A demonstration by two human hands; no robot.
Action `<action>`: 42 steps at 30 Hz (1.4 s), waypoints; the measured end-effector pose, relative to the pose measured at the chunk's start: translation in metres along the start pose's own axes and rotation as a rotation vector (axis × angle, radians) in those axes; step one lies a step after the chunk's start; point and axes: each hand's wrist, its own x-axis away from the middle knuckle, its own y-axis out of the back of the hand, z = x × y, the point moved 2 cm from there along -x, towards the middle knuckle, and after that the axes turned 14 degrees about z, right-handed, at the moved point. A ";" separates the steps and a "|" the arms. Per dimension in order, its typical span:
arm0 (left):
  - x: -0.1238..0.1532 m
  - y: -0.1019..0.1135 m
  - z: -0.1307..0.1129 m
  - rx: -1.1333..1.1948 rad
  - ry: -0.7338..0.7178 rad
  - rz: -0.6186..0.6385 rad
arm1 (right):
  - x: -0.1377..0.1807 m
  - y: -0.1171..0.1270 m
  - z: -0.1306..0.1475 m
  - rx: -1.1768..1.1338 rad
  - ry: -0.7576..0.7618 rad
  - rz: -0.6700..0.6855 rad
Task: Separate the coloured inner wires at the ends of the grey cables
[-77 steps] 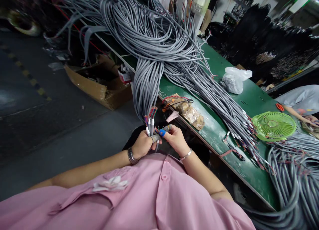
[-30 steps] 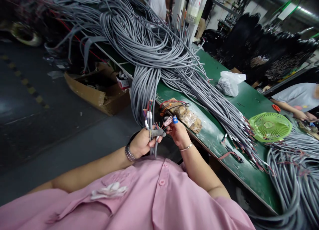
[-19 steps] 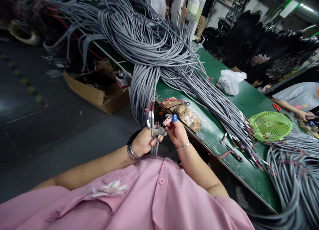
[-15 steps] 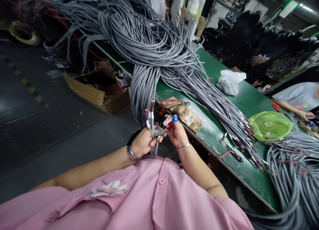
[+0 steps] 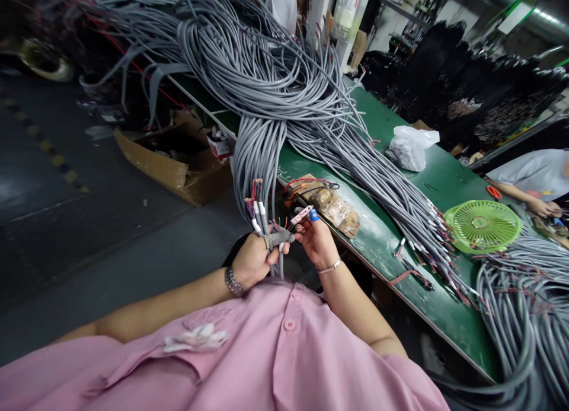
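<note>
My left hand (image 5: 252, 258) is closed around several grey cables (image 5: 265, 226) whose stripped ends fan out in coloured wires (image 5: 256, 190). A grey cover wraps its thumb (image 5: 279, 239). Thin loose wires (image 5: 280, 223) stick up just beyond that thumb. Close by on the right, my right hand (image 5: 316, 240) has its fingers pinched together, with a blue cover (image 5: 313, 214) on the thumb tip. A small flat pink-and-white piece (image 5: 301, 215) with dark spots pokes out of this pinch, its exact kind unclear. Whether the fingertips also grip a wire is too small to tell.
A large heap of grey cables (image 5: 249, 73) covers the green table (image 5: 377, 254). On it are a taped brown block (image 5: 333, 206), a plastic bag (image 5: 411, 147) and a green fan (image 5: 482, 226). A cardboard box (image 5: 178, 174) stands left. At far right, another person's hands (image 5: 544, 208) work.
The cable ends in my left hand have tilted and shifted slightly left. My right hand has moved little, and the pink-and-white piece now shows more fully.
</note>
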 end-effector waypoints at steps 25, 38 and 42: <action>0.005 -0.002 0.002 -0.017 0.017 -0.019 | -0.004 0.004 0.000 -0.065 -0.101 0.010; 0.000 -0.001 0.001 0.036 -0.005 -0.068 | -0.004 0.003 -0.002 -0.076 -0.017 0.033; -0.002 0.002 0.005 0.052 -0.011 -0.087 | -0.010 0.005 -0.006 -0.192 -0.045 0.020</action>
